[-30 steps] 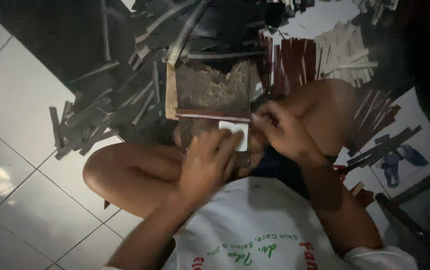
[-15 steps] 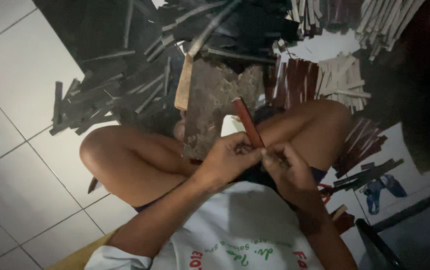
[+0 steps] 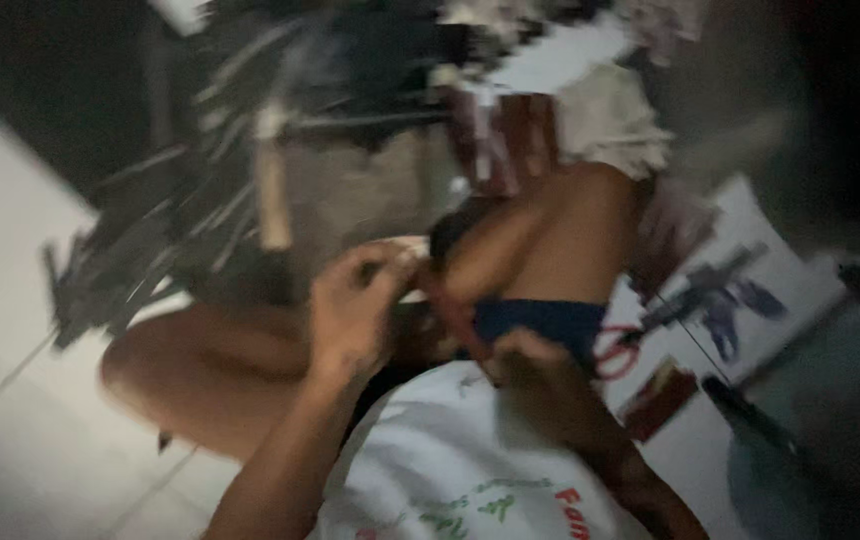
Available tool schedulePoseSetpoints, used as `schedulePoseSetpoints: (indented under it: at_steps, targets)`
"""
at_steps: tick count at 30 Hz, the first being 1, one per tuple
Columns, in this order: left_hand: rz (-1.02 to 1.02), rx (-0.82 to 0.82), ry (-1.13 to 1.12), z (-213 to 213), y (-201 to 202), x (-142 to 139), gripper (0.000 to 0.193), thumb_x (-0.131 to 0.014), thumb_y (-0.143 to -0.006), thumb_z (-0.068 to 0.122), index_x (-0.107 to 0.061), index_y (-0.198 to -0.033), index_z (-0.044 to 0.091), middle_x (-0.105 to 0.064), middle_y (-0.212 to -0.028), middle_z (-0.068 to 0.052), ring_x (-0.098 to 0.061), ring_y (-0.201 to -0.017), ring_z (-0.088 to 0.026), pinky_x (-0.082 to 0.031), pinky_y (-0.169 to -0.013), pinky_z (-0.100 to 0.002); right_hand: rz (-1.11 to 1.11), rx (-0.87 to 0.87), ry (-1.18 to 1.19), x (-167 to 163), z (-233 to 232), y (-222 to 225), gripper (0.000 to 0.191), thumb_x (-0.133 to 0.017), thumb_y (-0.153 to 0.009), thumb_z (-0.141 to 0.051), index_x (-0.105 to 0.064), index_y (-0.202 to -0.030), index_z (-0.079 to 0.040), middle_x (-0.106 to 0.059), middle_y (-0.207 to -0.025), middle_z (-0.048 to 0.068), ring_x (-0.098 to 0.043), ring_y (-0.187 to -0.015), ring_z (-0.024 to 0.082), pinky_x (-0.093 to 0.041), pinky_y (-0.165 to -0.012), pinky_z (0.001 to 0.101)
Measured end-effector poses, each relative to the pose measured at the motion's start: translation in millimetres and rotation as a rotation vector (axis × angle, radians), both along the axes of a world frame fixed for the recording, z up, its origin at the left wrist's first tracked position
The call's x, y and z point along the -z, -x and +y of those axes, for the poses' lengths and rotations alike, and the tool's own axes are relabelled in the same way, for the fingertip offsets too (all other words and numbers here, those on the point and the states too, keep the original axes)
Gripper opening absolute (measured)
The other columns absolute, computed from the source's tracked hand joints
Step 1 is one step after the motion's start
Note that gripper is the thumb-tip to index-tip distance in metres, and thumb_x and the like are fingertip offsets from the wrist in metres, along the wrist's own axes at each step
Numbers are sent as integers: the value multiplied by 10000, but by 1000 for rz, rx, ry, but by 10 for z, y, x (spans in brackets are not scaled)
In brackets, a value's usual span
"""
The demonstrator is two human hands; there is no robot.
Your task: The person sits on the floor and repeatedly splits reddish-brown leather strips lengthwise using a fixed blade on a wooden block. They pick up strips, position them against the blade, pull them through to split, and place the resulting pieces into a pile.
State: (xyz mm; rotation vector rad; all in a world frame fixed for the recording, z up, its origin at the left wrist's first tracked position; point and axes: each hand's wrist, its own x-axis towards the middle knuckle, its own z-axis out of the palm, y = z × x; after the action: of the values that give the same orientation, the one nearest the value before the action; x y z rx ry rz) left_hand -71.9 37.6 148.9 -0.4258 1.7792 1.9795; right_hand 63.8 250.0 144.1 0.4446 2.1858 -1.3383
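Frame is heavily motion-blurred; detail is limited. A person is seen seated cross-legged on a pale tiled floor, white printed shirt at bottom.

Left hand is raised in front of the knee, fingers curled in toward the palm; something small and pale is pinched at the fingertips, but what it is can't be told. Right hand is lower, just above the shirt, fingers closed round the lower end of a thin reddish strip, which runs up btwn both hands. Strip is thus held at lap level, near the right knee.

Progress, as a judgement only: work appears mid-way. A big heap of dark sticks lies to the left on the floor, and bundles of reddish strips and pale sticks sit beyond the knees, so plenty of material seems left to handle; how many pieces are finished can't be told. A worn block w/ a pale wooden bar along its left edge stands in front of the legs.

Packages/labels: a white sheet w/ blue shapes lies flat at right, a small red rectangular pack below it. Shirt print is green and red, too blurred to be made out.
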Motion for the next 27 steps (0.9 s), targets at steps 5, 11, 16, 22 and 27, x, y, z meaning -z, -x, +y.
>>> schedulePoseSetpoints:
  at_steps: [5, 11, 16, 22, 27]
  targets:
    - [25, 183, 79, 323, -73, -35, 319, -743, -955, 234, -736, -1093, -54, -739, -1018, -104, -663, -900, -170, -557, -782, -308, 28, 141, 122, 213, 406, -224, 212, -692, -913, -228, -721, -963, -24, -721, -864, 111, -696, -818, 232, -549, -748, 362]
    - [-59, 449, 50, 498, 97, -241, 602, -679, -952, 328, -488, -1478, 105, -671, -1284, -93, -667, -1089, -187, -627, -719, -367, 309, 445, -565, 623, 1231, -381, 187, -606, -1046, -215, -659, -1099, -43, -679, -900, 67, -625, -707, 133, -513, -628, 306]
    - [-346, 381, 341, 558, 110, -281, 439, -615, -957, 320, -591, -1360, 147, -707, -1184, -61, -675, -1075, -174, -637, -713, -414, 262, 948, -73, 980, 2006, -544, 318, -548, -1096, -303, -599, -1185, -1, -628, -877, 80, -569, -680, 145, -487, -587, 316]
    - [95, 247, 238, 209, 220, -195, 265, -578, -1032, 166, -676, -1241, 38, -708, -1214, -82, -678, -1072, -178, -548, -924, -318, 300, 618, -646, 1191, 2120, -210, 485, -653, -1029, -297, -551, -1321, 76, -663, -1136, 263, -648, -979, 339, -518, -830, 467]
    - [439, 254, 510, -128, 545, -197, 220, -589, -1048, 100, -674, -1236, 26, -698, -1196, -97, -667, -1121, -180, -519, -958, -307, 530, 437, -567, 761, 1626, 932, 334, -618, -1073, -257, -668, -1295, -13, -678, -1291, 224, -646, -1193, 365, -498, -1017, 449]
